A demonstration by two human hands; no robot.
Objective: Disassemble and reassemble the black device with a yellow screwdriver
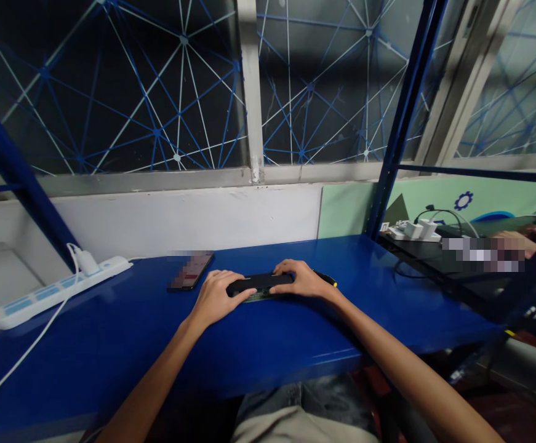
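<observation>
Gripping opposite ends, we clamp left hand and right hand on the black casing over the blue table, likely steadying it with the green circuit board at its near edge; the smartphone lies left, seemingly out of our way.

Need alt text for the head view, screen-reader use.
A person's left hand and right hand hold opposite ends of a black bar-shaped part, greenish board showing along its near edge, over a blue table. A phone and white power strip lie to the left.
</observation>
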